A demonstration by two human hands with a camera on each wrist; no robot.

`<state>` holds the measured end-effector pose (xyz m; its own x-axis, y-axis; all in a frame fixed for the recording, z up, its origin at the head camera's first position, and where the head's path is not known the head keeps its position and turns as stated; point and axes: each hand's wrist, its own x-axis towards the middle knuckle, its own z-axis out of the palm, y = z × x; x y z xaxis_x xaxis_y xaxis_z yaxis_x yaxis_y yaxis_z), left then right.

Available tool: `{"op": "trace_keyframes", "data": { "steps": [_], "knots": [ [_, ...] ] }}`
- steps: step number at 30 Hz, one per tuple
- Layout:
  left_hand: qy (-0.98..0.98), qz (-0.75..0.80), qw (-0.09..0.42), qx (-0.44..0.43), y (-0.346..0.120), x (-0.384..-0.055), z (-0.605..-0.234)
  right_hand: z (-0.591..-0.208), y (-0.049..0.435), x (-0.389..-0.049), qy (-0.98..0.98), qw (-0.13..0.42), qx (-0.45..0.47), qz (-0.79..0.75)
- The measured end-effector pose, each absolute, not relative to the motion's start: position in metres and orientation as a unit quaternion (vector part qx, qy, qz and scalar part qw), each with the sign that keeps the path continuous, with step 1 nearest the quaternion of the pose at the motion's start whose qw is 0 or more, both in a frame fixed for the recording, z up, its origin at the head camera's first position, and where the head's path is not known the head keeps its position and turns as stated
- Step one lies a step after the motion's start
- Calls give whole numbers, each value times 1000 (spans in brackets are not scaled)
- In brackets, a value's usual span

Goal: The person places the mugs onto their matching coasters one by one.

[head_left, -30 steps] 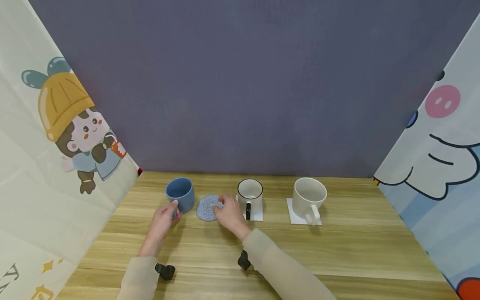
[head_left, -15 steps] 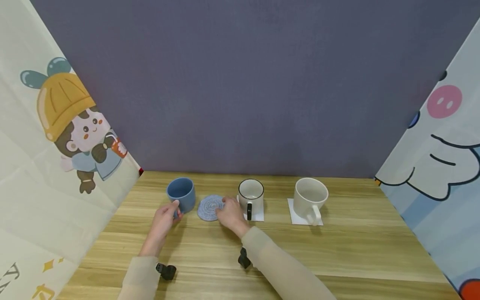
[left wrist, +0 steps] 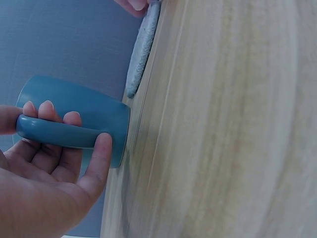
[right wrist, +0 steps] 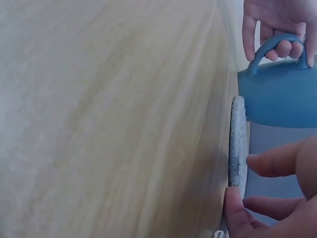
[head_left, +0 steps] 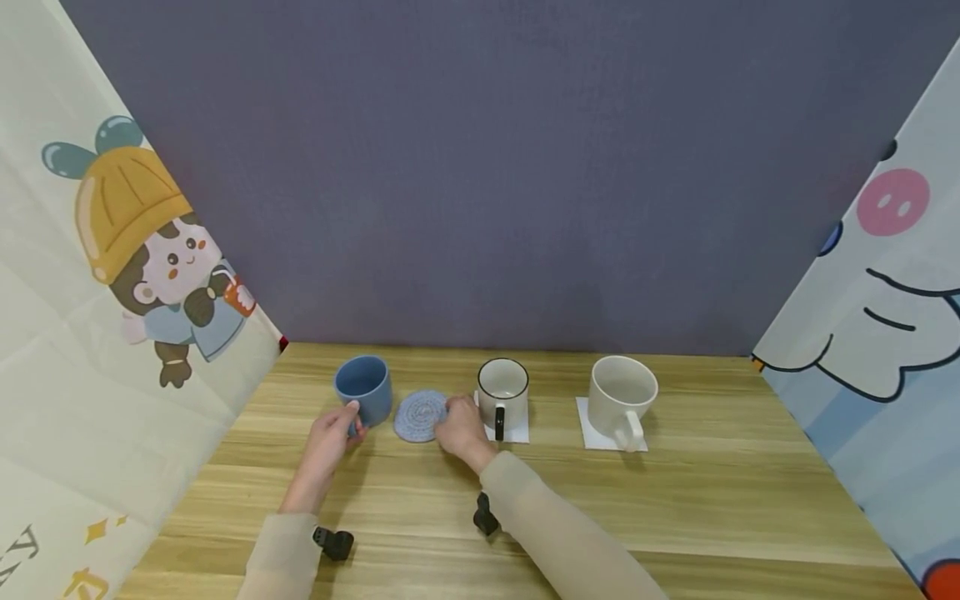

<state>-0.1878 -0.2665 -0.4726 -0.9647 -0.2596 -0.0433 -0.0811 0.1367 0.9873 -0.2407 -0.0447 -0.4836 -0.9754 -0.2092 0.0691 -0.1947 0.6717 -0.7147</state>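
My left hand (head_left: 333, 437) holds the handle of a blue mug (head_left: 365, 390) at the left. Several fingers pass through the handle in the left wrist view, and one fingertip presses its lower end. The mug (left wrist: 74, 96) stands upright, close to the tabletop. Just right of it lies a round, blue-grey woven coaster (head_left: 417, 415). My right hand (head_left: 465, 432) pinches the coaster's right edge. In the right wrist view, one fingertip is at the rim of the coaster (right wrist: 238, 139) and another is over its upper face.
A white mug with a black rim and handle (head_left: 504, 382) stands on a white square coaster (head_left: 517, 432), close to my right hand. Farther right, a larger white mug (head_left: 618, 392) sits on another white square (head_left: 592, 440). A grey-purple panel (head_left: 480, 183) rises behind the wooden table (head_left: 712, 492).
My right hand has drawn back slightly to the right, toward the coaster's edge, uncovering more of the coaster. My left hand and the blue mug stay nearly still.
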Motion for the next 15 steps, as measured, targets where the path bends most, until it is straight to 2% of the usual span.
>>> {"op": "trace_keyframes", "data": {
  "steps": [15],
  "knots": [
    [-756,-639,83,115,-264,-186,-473,-485,-51,-242,932,1,-122,-342]
  ]
}}
